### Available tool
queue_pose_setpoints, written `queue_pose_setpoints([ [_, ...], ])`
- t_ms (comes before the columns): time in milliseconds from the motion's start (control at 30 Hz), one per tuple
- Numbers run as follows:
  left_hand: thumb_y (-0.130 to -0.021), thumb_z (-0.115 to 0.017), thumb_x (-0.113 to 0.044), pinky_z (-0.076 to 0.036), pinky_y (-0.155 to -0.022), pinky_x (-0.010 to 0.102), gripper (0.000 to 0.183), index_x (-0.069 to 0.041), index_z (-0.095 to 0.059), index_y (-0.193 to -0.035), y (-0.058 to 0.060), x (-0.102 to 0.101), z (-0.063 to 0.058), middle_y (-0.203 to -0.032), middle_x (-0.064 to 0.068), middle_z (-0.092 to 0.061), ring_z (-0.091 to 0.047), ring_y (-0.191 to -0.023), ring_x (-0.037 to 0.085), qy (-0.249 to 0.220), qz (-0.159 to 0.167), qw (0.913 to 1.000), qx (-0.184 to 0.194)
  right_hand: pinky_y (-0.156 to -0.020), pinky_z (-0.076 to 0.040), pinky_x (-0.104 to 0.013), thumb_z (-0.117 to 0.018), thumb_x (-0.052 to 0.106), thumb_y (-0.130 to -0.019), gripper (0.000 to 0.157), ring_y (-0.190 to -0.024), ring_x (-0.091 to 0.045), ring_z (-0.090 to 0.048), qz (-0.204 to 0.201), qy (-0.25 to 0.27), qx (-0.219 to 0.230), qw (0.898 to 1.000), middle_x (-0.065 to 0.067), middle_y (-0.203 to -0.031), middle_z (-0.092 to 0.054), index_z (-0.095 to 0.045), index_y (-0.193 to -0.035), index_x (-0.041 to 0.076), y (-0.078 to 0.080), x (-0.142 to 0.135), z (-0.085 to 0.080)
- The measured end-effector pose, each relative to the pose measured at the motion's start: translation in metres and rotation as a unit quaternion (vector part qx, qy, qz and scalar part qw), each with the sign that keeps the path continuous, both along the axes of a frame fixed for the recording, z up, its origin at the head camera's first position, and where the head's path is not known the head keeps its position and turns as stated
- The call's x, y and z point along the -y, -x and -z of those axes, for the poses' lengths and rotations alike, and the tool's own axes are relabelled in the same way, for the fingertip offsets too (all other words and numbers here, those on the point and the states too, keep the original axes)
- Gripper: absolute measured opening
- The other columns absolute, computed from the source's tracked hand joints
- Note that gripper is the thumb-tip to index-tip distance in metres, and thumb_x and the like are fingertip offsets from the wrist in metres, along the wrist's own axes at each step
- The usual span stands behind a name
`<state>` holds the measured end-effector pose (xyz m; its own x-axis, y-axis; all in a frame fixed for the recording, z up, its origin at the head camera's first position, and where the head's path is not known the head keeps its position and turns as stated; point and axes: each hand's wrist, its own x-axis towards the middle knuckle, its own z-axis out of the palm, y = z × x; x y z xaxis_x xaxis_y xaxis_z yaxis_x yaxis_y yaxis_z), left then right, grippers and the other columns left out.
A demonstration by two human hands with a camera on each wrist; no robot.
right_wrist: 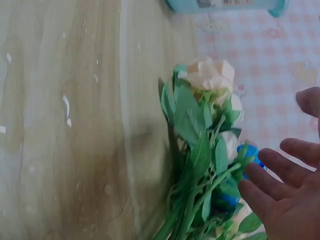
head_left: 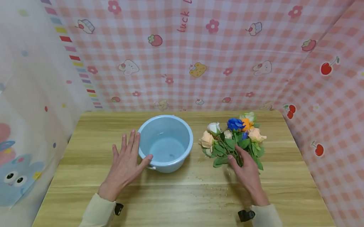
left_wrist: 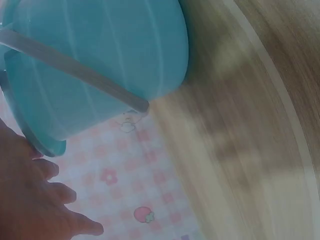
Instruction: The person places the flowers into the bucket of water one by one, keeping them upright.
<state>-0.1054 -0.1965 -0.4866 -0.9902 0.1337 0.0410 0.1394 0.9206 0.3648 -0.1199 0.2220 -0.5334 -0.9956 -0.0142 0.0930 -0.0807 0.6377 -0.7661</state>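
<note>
A light blue plastic bucket (head_left: 167,168) stands upright left of the table's middle. My left hand (head_left: 123,169) lies at its left rim with straight, spread fingers, the thumb at the near rim. In the left wrist view the bucket's pale handle (left_wrist: 80,72) slants down across its wall. To the right lies a bunch of artificial roses: a blue rose (head_left: 235,124), peach roses (head_left: 206,139), white and orange ones, with green leaves (right_wrist: 189,112) and stems. Over the near side of the leaves hovers my right hand (head_left: 247,172), its fingers loosely spread and holding nothing.
Water drops (head_left: 216,193) are scattered over the wooden table (head_left: 161,211) between the bucket and my right forearm. A pink checked cloth (head_left: 178,81) hangs right behind the table's back edge. Other printed curtains flank both sides.
</note>
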Motion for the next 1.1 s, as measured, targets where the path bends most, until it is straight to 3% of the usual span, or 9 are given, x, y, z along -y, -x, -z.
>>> queue_pose_setpoints([
  [267, -0.102, -0.042, -0.067, -0.001, -0.114, 0.079, 0.097, -0.004, -0.006, -0.166, 0.001, 0.000, 0.001, -0.173, 0.012, 0.002, 0.007, -0.157, 0.042, -0.005, 0.003, 1.0000, 0.004, -0.101, -0.052, -0.054, -0.065, 0.020, -0.103, 0.050, -0.121, -0.040, -0.063, 0.029, 0.037, 0.032, 0.998, -0.026, -0.132, -0.065, -0.054, -0.144, -0.006, 0.006, -0.019, 0.005],
  [633, -0.102, -0.048, -0.061, -0.004, -0.114, 0.079, 0.095, -0.001, -0.011, -0.165, 0.001, -0.002, 0.003, -0.173, 0.015, -0.004, 0.001, -0.157, 0.045, -0.010, 0.000, 0.9999, -0.004, -0.085, -0.056, -0.042, -0.065, 0.023, -0.104, 0.042, -0.107, -0.036, -0.067, 0.031, -0.015, 0.070, 0.997, -0.022, -0.118, -0.070, -0.063, -0.134, -0.005, 0.012, -0.041, 0.006],
  [900, -0.103, -0.046, -0.062, -0.005, -0.114, 0.079, 0.095, 0.000, -0.011, -0.165, 0.002, -0.001, 0.002, -0.173, 0.015, -0.005, 0.000, -0.156, 0.046, -0.011, -0.004, 0.9999, 0.000, -0.083, -0.056, -0.049, -0.067, 0.016, -0.101, 0.035, -0.103, -0.036, -0.067, 0.026, -0.067, 0.091, 0.993, -0.022, -0.113, -0.071, -0.066, -0.128, -0.006, 0.017, -0.045, 0.005],
  [1100, -0.103, -0.047, -0.061, -0.006, -0.114, 0.079, 0.094, 0.000, -0.011, -0.165, 0.002, -0.001, 0.005, -0.173, 0.016, -0.006, -0.004, -0.156, 0.047, -0.012, -0.002, 0.9999, -0.006, -0.076, -0.056, -0.047, -0.067, 0.014, -0.100, 0.032, -0.096, -0.034, -0.068, 0.007, -0.094, 0.111, 0.989, -0.021, -0.109, -0.072, -0.068, -0.124, -0.007, 0.020, -0.047, 0.007],
])
